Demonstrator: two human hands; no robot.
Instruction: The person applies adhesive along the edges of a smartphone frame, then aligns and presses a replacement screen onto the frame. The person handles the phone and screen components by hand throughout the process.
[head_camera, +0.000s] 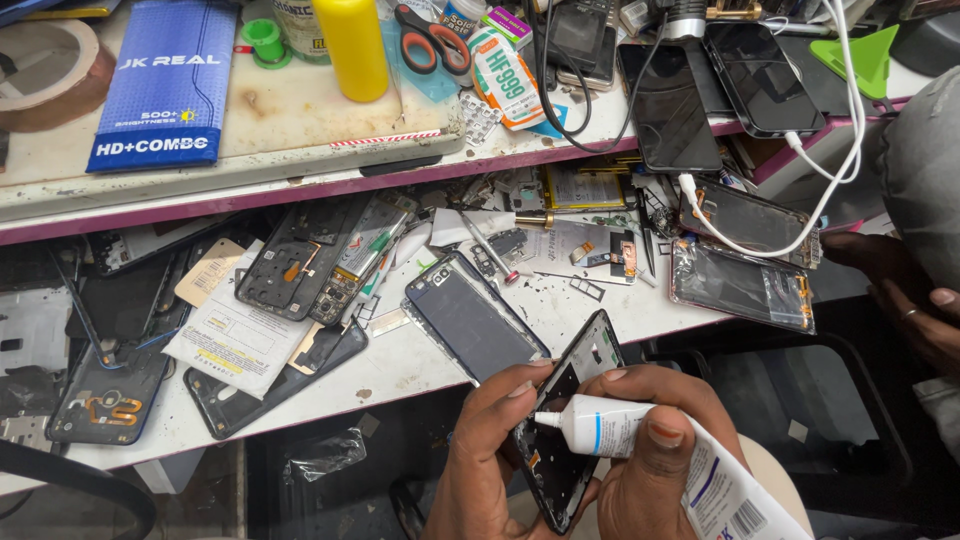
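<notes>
Worktable (420, 365), left to right: opened phone shells (300, 265), dark phone panel (470, 320). Below the edge, left hand (480, 455) fingers clamped on black phone frame (570, 430); right hand (650, 450) fingers closed round white glue tube (640, 440), nozzle over frame. Another person's hands (900, 290) far right.

The left hand (480, 460) grips a phone frame (570, 430) before the workbench (420, 360) edge, with the right hand (650, 450) holding a glue tube (640, 440) across it. Just behind, a phone (470, 315) lies on the bench; scissors (432, 40) lie on the shelf behind.
</notes>
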